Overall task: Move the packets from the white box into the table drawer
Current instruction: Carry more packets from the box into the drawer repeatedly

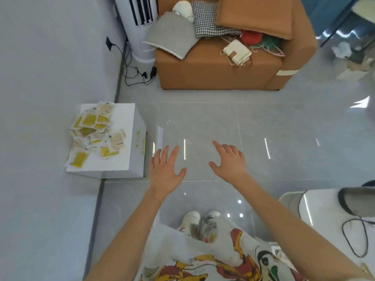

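Desk (123, 118): small white unit by the wall; gold drawer handles (138, 138) on its front.
Packets (95, 134): loose yellow-and-cream heap on the desk's top, toward its wall side.
Left hand (165, 169): in the air just beside the desk's front; fingers (174, 153) straight, spread wide, holding nothing.
Right hand (229, 161): farther from the desk, beyond the left hand; fingers wide, empty.
Sofa (213, 72): brown, well apart from the desk, strewn with fabric.

packets (89, 120): print too blurred to read | sofa (213, 76): cut off at top edge
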Demonstrator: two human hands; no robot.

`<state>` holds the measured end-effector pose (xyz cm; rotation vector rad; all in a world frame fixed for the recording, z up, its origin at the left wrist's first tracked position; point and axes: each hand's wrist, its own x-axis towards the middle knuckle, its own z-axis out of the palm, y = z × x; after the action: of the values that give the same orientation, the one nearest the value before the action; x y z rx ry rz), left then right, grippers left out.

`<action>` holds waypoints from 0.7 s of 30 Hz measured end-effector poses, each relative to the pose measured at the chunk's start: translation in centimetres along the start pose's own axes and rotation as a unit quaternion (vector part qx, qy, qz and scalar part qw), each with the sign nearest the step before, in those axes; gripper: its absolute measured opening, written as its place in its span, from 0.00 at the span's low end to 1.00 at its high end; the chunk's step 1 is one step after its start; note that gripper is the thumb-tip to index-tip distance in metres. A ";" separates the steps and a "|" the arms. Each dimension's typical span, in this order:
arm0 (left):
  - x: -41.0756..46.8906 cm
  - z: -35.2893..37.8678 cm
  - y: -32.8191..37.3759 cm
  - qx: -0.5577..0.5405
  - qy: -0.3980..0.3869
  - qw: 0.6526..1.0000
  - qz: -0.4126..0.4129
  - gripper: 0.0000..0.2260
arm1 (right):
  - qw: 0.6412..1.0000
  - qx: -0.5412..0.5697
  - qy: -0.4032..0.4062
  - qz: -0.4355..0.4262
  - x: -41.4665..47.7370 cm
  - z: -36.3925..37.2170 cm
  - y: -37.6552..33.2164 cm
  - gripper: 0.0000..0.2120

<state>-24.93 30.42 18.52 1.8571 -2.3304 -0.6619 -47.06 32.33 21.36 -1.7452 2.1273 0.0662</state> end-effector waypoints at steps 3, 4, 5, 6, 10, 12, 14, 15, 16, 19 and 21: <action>0.6 -1.1 -3.1 -0.024 0.026 0.998 -0.053 0.35 | 0.999 -0.004 -0.017 -0.031 3.6 -0.5 -3.2 0.35; 0.6 -1.4 -4.1 -0.033 0.035 0.996 -0.071 0.36 | 0.999 -0.005 -0.020 -0.042 4.6 -0.6 -4.4 0.35; 0.7 -1.7 -5.0 -0.040 0.041 0.995 -0.087 0.36 | 0.998 -0.007 -0.022 -0.055 5.6 -0.6 -5.5 0.34; 0.9 -1.9 -5.9 -0.046 0.046 0.993 -0.101 0.37 | 0.997 -0.009 -0.025 -0.069 6.6 -0.5 -6.6 0.34; 1.9 -2.3 -9.7 -0.077 0.053 0.983 -0.160 0.38 | 0.992 -0.017 -0.045 -0.116 10.5 0.2 -11.0 0.34; 2.9 -2.5 -11.6 -0.094 0.049 0.977 -0.186 0.39 | 0.989 -0.023 -0.056 -0.136 12.5 0.7 -13.1 0.34; 4.4 -2.6 -13.7 -0.102 0.051 0.971 -0.209 0.39 | 0.985 -0.023 -0.066 -0.160 14.9 1.4 -15.2 0.34; 5.3 -2.6 -14.9 -0.107 0.057 0.967 -0.222 0.39 | 0.982 -0.023 -0.069 -0.175 16.2 1.9 -16.4 0.34; 6.3 -2.7 -16.0 -0.112 0.066 0.963 -0.237 0.38 | 0.979 -0.025 -0.073 -0.191 17.6 2.4 -17.6 0.34; 8.6 -3.0 -19.5 -0.117 0.103 0.943 -0.293 0.36 | 0.964 -0.046 -0.107 -0.240 21.8 3.4 -21.5 0.34; 9.9 -3.5 -21.4 -0.134 0.114 0.930 -0.323 0.38 | 0.955 -0.056 -0.126 -0.261 24.6 3.7 -24.1 0.34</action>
<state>-6.90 16.45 11.53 2.3987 -1.3821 -0.7195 -26.86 4.98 14.98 -2.1772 1.4600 0.2530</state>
